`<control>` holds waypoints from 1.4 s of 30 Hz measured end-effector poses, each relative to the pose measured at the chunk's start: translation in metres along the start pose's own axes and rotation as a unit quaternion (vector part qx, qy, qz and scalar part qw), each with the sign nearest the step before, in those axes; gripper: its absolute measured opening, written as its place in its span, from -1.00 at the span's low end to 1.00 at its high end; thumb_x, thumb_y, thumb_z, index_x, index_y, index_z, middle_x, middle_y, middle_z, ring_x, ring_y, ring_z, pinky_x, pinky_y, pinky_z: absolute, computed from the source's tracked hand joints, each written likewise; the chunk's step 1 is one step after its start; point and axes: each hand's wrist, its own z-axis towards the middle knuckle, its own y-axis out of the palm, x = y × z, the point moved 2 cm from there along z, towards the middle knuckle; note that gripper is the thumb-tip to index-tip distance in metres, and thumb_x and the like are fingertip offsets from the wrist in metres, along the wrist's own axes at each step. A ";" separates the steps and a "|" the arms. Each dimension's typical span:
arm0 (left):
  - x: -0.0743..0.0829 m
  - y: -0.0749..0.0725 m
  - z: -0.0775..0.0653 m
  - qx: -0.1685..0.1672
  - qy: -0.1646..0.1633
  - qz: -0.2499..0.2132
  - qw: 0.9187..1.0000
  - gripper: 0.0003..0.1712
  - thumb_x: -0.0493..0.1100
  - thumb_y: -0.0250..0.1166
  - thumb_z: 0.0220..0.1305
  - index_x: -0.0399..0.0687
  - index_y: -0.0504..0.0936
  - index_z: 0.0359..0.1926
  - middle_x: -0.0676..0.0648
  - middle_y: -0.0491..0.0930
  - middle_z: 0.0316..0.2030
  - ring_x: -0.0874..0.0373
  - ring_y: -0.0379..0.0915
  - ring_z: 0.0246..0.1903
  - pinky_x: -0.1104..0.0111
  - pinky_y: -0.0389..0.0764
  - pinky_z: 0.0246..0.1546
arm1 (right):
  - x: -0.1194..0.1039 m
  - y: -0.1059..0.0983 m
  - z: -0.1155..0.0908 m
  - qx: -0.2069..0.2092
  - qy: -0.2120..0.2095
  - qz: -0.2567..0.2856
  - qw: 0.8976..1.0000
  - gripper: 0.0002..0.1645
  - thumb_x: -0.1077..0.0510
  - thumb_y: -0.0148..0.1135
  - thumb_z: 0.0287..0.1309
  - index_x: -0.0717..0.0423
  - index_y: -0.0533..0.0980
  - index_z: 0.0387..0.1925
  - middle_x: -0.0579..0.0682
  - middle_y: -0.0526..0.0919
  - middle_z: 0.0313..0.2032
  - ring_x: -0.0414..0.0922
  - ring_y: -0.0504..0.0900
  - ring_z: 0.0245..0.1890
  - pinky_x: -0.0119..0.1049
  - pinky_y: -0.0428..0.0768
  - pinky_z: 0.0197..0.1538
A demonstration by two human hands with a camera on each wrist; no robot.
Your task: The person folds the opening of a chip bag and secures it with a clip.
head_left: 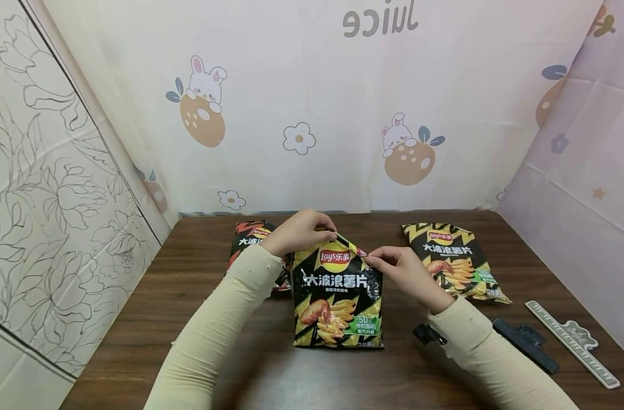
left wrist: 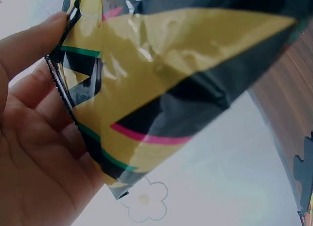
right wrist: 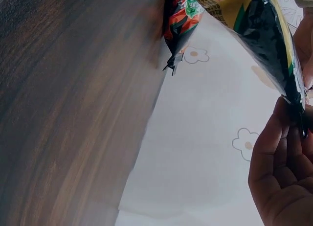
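A black and yellow bag of potato chips (head_left: 337,293) stands upright at the middle of the table, its printed front towards me. My left hand (head_left: 302,230) pinches its top edge near the left side. At the top right corner, my right hand (head_left: 406,273) pinches the same edge between thumb and fingers. Between the hands the top edge slants down to the right. In the left wrist view the thumb lies on one face of the bag (left wrist: 161,74), with the other fingers behind it. The right wrist view has the right hand's (right wrist: 283,172) fingertips on the bag's edge.
A red and black chip bag (head_left: 247,236) lies behind the left forearm, partly hidden. Another black and yellow chip bag (head_left: 450,259) lies at the back right. Along the right side are a black clip (head_left: 527,344) and a pale ruler-like strip (head_left: 573,344). A small black object (head_left: 428,335) sits by the right cuff.
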 end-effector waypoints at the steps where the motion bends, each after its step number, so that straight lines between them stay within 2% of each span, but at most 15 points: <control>1: 0.000 0.000 0.000 0.001 0.000 -0.001 1.000 -0.80 -0.08 0.23 0.40 -0.02 0.72 -0.11 0.03 0.70 -0.23 0.21 0.50 -0.40 0.36 0.46 -0.34 | -0.001 0.000 0.000 0.000 0.000 0.000 1.000 -0.75 -0.01 0.21 0.34 0.05 0.68 -0.20 0.04 0.67 -0.36 -0.21 0.40 -0.56 -0.31 0.41 -0.45; 8: 0.000 0.002 0.001 0.008 0.002 -0.008 1.000 -0.78 -0.08 0.19 0.42 -0.04 0.71 -0.11 0.01 0.69 -0.22 0.21 0.52 -0.37 0.36 0.48 -0.30 | -0.003 -0.002 -0.002 -0.005 -0.001 -0.017 1.000 -0.71 0.01 0.18 0.35 0.10 0.67 -0.12 0.00 0.68 -0.33 -0.23 0.42 -0.53 -0.31 0.40 -0.44; 14: 0.000 0.002 0.000 0.010 0.002 -0.013 1.000 -0.78 -0.09 0.19 0.42 -0.06 0.71 -0.10 0.00 0.69 -0.22 0.21 0.52 -0.39 0.34 0.49 -0.30 | -0.003 -0.004 -0.003 -0.007 0.000 -0.021 1.000 -0.71 -0.05 0.21 0.33 0.03 0.68 -0.12 0.00 0.65 -0.39 -0.20 0.41 -0.56 -0.31 0.41 -0.45; 20: 0.000 0.002 0.000 0.012 0.001 -0.016 1.000 -0.78 -0.10 0.18 0.43 -0.06 0.71 -0.10 0.01 0.69 -0.24 0.22 0.49 -0.44 0.35 0.48 -0.31 | 0.003 -0.011 -0.007 -0.007 -0.002 -0.032 0.999 -0.71 -0.08 0.21 0.32 -0.03 0.67 -0.09 -0.04 0.72 -0.23 -0.17 0.58 -0.40 -0.31 0.52 -0.36; 25: -0.001 0.001 -0.001 0.014 -0.001 -0.019 1.000 -0.78 -0.09 0.17 0.44 -0.05 0.70 -0.09 0.02 0.68 -0.24 0.21 0.48 -0.46 0.35 0.48 -0.33 | 0.011 -0.023 -0.014 0.004 0.008 -0.046 0.999 -0.68 -0.08 0.17 0.35 -0.02 0.65 -0.05 0.04 0.73 -0.18 -0.26 0.63 -0.30 -0.29 0.58 -0.29; 29: -0.002 0.001 -0.001 0.016 0.000 -0.019 1.000 -0.78 -0.10 0.18 0.43 -0.06 0.70 -0.10 0.02 0.69 -0.25 0.22 0.52 -0.42 0.36 0.50 -0.30 | 0.018 -0.034 -0.020 0.015 0.018 -0.079 0.997 -0.64 -0.09 0.14 0.37 0.02 0.64 -0.01 0.10 0.72 -0.18 -0.27 0.59 -0.38 -0.30 0.53 -0.36; 33: -0.002 0.001 -0.001 0.016 0.003 -0.022 1.000 -0.78 -0.10 0.19 0.43 -0.07 0.71 -0.11 0.01 0.69 -0.27 0.23 0.47 -0.49 0.38 0.48 -0.35 | 0.022 -0.047 -0.031 0.030 0.027 -0.132 0.990 -0.63 -0.09 0.12 0.39 0.04 0.63 0.00 0.05 0.72 -0.21 -0.28 0.55 -0.43 -0.32 0.48 -0.41; 37: -0.002 0.001 -0.002 0.014 0.002 -0.028 1.000 -0.78 -0.10 0.18 0.43 -0.08 0.70 -0.10 0.01 0.69 -0.29 0.24 0.38 -0.60 0.39 0.44 -0.42 | 0.027 -0.062 -0.043 0.048 0.030 -0.172 0.983 -0.63 -0.06 0.11 0.40 0.07 0.63 0.00 0.08 0.72 -0.19 -0.24 0.60 -0.36 -0.33 0.50 -0.40; 40: -0.002 0.002 -0.001 0.015 0.002 -0.030 0.999 -0.78 -0.10 0.18 0.43 -0.07 0.70 -0.10 0.01 0.69 -0.29 0.23 0.40 -0.58 0.39 0.45 -0.41 | 0.031 -0.072 -0.052 0.062 0.030 -0.190 0.979 -0.63 -0.04 0.13 0.40 0.11 0.63 0.00 0.11 0.73 -0.16 -0.22 0.62 -0.34 -0.35 0.49 -0.40; 42: -0.003 0.002 -0.001 0.016 0.004 -0.030 0.999 -0.79 -0.11 0.18 0.43 -0.07 0.70 -0.10 0.01 0.69 -0.28 0.23 0.45 -0.53 0.39 0.46 -0.39 | 0.035 -0.078 -0.058 0.074 0.030 -0.197 0.977 -0.65 -0.03 0.15 0.38 0.11 0.64 -0.02 0.10 0.73 -0.16 -0.30 0.62 -0.33 -0.37 0.49 -0.39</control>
